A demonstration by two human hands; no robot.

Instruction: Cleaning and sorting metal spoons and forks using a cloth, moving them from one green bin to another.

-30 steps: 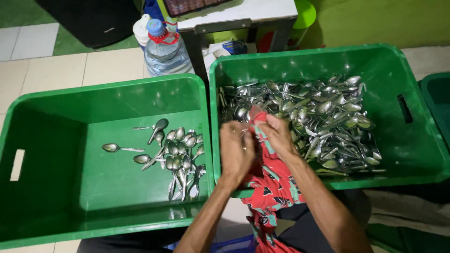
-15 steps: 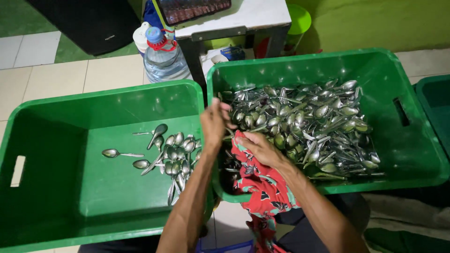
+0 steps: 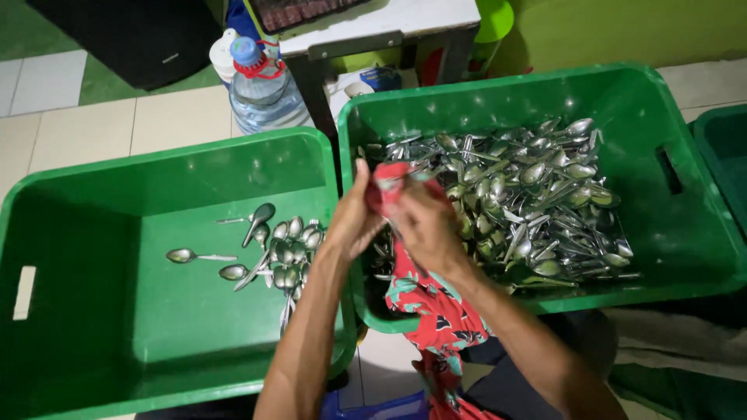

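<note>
My left hand [image 3: 354,222] and my right hand [image 3: 424,225] meet over the near-left corner of the right green crate [image 3: 545,78]. Both are closed on a red patterned cloth [image 3: 432,311], which hangs down over the crate's rim to my lap. The cloth's top is bunched between my fingers, and a bit of shiny metal, seemingly a spoon [image 3: 422,176], pokes out of it. A big pile of metal spoons [image 3: 529,194] fills the right crate. The left green crate [image 3: 156,155] holds a small cluster of spoons [image 3: 288,249] near its right wall.
A large water bottle with a blue cap [image 3: 261,85] stands on the tiled floor behind the crates. Beside it is a white table [image 3: 373,23]. A black box [image 3: 132,31] sits at the top left. Another green crate [image 3: 724,155] shows at the right edge.
Half a second ago my left hand was off the cloth, raised near the wall between the crates. It has come back to the cloth beside my right hand.
</note>
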